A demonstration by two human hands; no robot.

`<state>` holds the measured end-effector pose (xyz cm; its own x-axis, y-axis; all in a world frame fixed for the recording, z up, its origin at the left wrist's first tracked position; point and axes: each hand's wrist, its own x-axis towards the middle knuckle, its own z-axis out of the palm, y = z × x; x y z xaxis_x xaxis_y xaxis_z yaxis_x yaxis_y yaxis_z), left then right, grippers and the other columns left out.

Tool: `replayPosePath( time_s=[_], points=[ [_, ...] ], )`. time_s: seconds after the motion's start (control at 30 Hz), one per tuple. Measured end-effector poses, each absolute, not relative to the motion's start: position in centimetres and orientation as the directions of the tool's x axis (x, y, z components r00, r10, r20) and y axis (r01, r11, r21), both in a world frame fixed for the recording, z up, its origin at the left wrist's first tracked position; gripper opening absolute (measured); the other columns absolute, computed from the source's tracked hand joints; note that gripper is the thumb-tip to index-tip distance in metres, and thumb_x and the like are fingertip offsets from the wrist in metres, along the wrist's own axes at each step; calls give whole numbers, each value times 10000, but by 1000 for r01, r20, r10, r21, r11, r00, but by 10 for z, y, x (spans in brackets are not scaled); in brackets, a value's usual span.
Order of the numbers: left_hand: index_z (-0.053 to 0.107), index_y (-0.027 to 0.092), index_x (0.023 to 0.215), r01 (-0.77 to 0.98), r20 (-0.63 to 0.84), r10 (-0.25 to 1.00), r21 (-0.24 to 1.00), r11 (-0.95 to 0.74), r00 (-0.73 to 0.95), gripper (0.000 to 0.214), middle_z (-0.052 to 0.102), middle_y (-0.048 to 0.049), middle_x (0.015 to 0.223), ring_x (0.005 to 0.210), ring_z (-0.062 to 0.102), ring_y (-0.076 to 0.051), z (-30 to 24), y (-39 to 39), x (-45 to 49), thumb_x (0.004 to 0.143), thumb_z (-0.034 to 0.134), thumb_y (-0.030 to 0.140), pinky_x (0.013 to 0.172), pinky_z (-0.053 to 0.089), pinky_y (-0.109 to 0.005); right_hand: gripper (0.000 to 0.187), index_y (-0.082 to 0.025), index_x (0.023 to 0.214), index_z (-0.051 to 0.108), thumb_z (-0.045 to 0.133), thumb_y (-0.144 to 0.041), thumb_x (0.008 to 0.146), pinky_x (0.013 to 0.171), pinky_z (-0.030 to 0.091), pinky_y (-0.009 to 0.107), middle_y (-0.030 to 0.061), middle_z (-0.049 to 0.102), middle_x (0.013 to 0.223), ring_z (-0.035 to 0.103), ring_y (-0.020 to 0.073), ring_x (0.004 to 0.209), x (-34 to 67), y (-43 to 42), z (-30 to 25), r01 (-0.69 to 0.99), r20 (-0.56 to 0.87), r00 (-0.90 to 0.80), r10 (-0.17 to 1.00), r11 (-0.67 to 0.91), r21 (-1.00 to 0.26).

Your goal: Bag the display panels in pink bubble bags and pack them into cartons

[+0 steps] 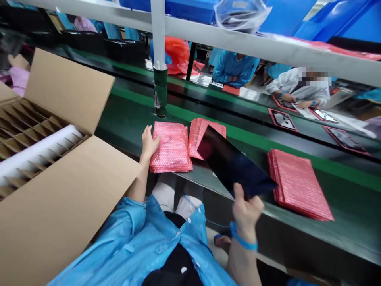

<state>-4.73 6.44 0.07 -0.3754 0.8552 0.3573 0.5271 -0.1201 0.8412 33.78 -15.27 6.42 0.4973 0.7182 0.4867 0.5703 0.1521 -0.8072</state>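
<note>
My right hand (245, 208) grips the near corner of a flat black panel (232, 163) and holds it tilted above the belt; its far end sits in the mouth of a pink bubble-wrap bag (200, 133). My left hand (149, 142) rests with fingers laid on the left edge of another pink bubble-wrap bag (171, 149) lying flat on the dark green conveyor (342, 190). A stack of pink bubble bags (299, 184) lies to the right of the panel.
An open cardboard box (68, 174) with cardboard dividers and white foam fills the left. A white post (158, 43) stands behind the bags. Across the belt, people in blue and white coats work with framed panels (282, 119). Blue bins sit on the overhead shelf.
</note>
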Motion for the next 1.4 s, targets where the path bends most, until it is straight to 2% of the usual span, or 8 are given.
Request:
replayPosePath(
  time_s=[0.1,0.17,0.37,0.5,0.63,0.9,1.13,1.4],
  points=[
    [604,208,1481,356,323,875,915,-191,-360,560,534,-190,1684,1633,443,-339,-22,43,-52,979,750,409,1391,299,-524,374,-195,1287,840,592,-412,1109,1094,647,502,132,846,1220,798,323,1196,275,-86,68,650,728,67,682,524,-551],
    [588,226,1493,164,241,898,967,-193,-367,580,576,-169,1654,1593,509,-322,-37,23,-48,1006,717,512,1368,360,-513,414,-277,1469,753,528,-259,1122,1232,561,522,91,765,1455,699,290,1403,243,-50,63,649,738,-194,646,648,-397],
    [596,260,1516,-48,116,906,988,-149,-407,560,606,-123,1642,1557,565,-296,-50,-19,-33,1106,520,633,1320,453,-497,643,-273,1676,547,662,-491,1083,1375,281,672,120,505,1740,427,394,1645,193,-10,17,702,268,-636,724,687,-188],
    [624,239,1530,274,323,884,932,-236,-338,572,525,-142,1720,1615,488,-335,-39,-35,-33,1081,599,592,1338,424,-532,643,-232,1682,518,603,-513,1109,1386,260,631,150,501,1741,428,363,1644,202,-25,9,700,323,-575,752,656,-283],
    [792,275,1315,563,520,852,722,-402,-58,329,726,-95,1512,1542,558,-344,-36,-51,-28,1085,647,461,1338,400,-600,438,-244,1500,677,553,-444,1130,1255,464,513,144,701,1515,624,308,1434,255,-53,16,687,499,-307,810,552,-473],
    [832,280,1163,532,524,851,730,-429,-32,207,811,-80,1301,1465,577,-337,-38,-52,-24,1060,700,403,1294,445,-601,457,-171,1107,728,629,-585,941,928,521,459,142,727,991,639,303,929,412,-76,-2,800,303,443,844,-220,-558],
    [803,267,1203,501,496,867,765,-405,-56,222,806,-79,1319,1477,562,-327,-40,-52,-25,1046,721,401,1303,427,-592,466,-215,785,706,803,-665,709,714,432,341,63,706,741,628,234,718,429,-55,-9,630,-68,486,871,-404,-664],
    [827,292,1090,402,424,902,842,-359,-82,155,818,-60,1282,1448,570,-340,-35,-46,-27,986,786,400,1309,422,-620,706,-187,761,703,779,-871,603,587,394,315,51,677,662,548,179,602,427,-58,4,540,-51,426,903,-299,-787]
  ],
)
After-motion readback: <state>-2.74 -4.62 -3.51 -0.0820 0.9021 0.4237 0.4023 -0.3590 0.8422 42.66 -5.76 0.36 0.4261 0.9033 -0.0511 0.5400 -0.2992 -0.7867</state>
